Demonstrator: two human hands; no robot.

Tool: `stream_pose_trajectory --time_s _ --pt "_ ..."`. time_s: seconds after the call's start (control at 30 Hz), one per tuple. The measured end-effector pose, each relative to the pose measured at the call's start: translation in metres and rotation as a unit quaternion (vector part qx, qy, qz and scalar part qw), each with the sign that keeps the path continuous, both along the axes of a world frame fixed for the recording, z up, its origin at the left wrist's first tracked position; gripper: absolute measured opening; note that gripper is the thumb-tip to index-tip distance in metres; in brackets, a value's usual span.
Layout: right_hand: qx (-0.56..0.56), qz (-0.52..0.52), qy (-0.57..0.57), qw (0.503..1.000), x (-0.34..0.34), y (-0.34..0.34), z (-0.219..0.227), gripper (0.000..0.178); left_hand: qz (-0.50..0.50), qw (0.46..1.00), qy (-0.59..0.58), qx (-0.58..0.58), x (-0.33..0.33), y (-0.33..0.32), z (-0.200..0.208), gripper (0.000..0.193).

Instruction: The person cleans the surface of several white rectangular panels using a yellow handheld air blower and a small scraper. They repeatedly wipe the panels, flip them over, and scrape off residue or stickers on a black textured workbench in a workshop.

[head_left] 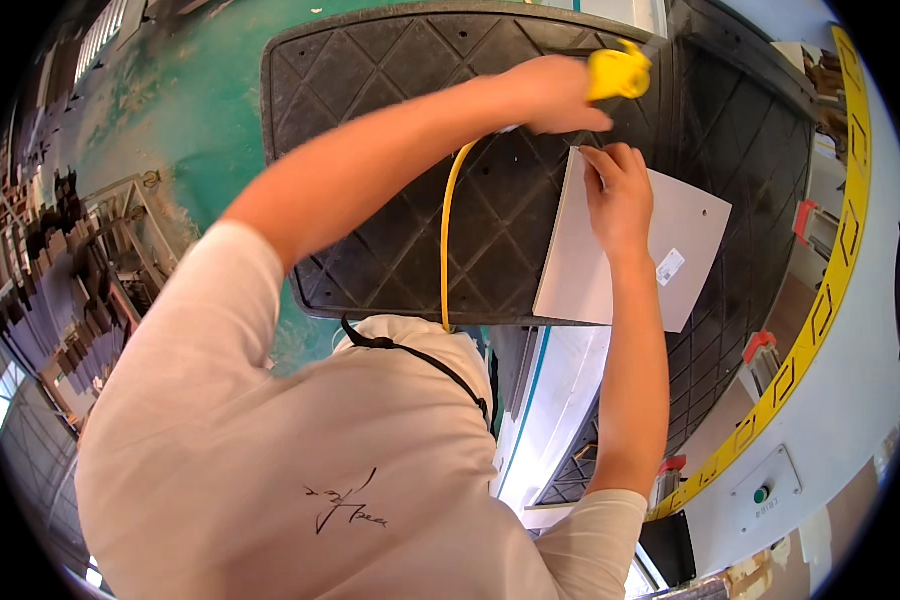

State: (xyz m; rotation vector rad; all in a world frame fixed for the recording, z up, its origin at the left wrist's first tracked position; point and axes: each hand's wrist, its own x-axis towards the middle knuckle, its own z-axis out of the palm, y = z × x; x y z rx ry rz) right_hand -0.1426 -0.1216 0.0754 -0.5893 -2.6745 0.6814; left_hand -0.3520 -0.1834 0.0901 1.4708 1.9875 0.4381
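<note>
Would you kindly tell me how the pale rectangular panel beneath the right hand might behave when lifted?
The pale rectangular panel is probably stiff, since it lies flat with a visibly thick edge. Its smooth-looking face may be somewhat slippery. Its flat shape makes rolling unlikely.

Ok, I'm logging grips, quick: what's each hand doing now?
Left hand: closed on a yellow, rounded handheld tool.
Right hand: curled against the flat, pale rectangular board near one corner; grip can't be told.

A cream short-sleeved shirt (300, 430) bears black script-like lettering (346, 507).
</note>
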Motion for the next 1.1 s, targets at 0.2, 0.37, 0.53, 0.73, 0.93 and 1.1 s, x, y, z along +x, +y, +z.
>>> stream_pose_trajectory --time_s 0.2,0.37,0.53,0.73,0.93,1.1 --pt "0.002 0.049 0.026 0.998 -0.008 0.009 -0.014 0.015 -0.186 0.965 0.052 -0.177 0.031 0.108 0.003 0.054" --pt "0.003 0.112 -0.015 0.994 -0.004 0.01 -0.013 0.019 -0.326 0.913 0.202 -0.138 0.046 0.116 -0.03 0.036" --pt "-0.058 0.175 -0.082 0.98 0.046 -0.002 -0.023 0.028 -0.289 0.944 0.126 -0.1 0.04 0.111 -0.032 0.057" --pt "-0.16 0.294 -0.158 0.929 0.199 -0.106 0.002 0.034 -0.292 0.935 0.153 -0.129 0.039 0.118 -0.035 0.093" --pt "-0.196 -0.027 -0.068 0.978 0.215 -0.083 0.019 0.026 -0.249 0.935 0.05 -0.246 0.043 0.104 -0.054 0.075" --pt "-0.17 -0.24 -0.006 0.956 0.162 -0.004 -0.009 0.015 -0.083 0.991 0.042 -0.095 0.066 0.062 -0.039 0.057"
